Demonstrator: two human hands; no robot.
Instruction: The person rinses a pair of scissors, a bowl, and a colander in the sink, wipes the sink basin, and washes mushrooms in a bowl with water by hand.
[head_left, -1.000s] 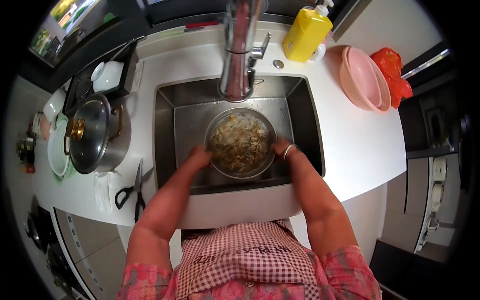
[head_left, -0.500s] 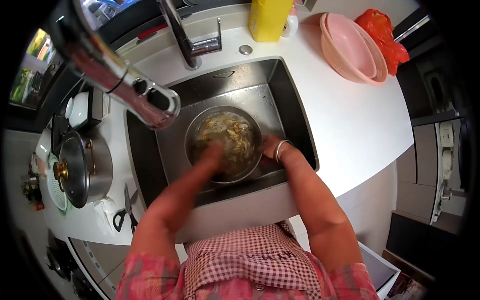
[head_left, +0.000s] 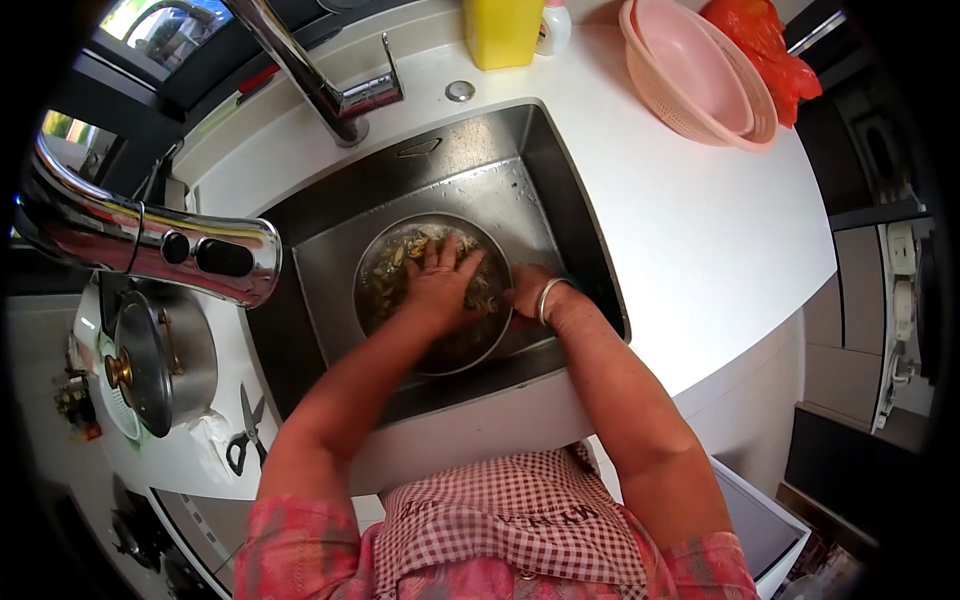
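Note:
A round metal bowl (head_left: 487, 352) stands in the steel sink (head_left: 330, 235), filled with water and pale brown pieces (head_left: 392, 262) that I cannot name. My left hand (head_left: 438, 285) lies flat over these pieces inside the bowl, palm down, its fingers spread. At the bowl's right rim is my right hand (head_left: 532, 291), its fingers curled round the edge, with a silver bangle on the wrist.
The chrome faucet head (head_left: 215, 258) hangs over the sink's left edge. Left stand a lidded pot (head_left: 180, 350) and black scissors (head_left: 245, 435). Pink baskets (head_left: 690, 75), a red bag (head_left: 770, 60) and a yellow bottle (head_left: 503, 32) are at the back and right.
My left hand has left the bowl's left rim and moved in over the pieces. My right hand stays at the rim. The faucet head has swung left, and the view has turned.

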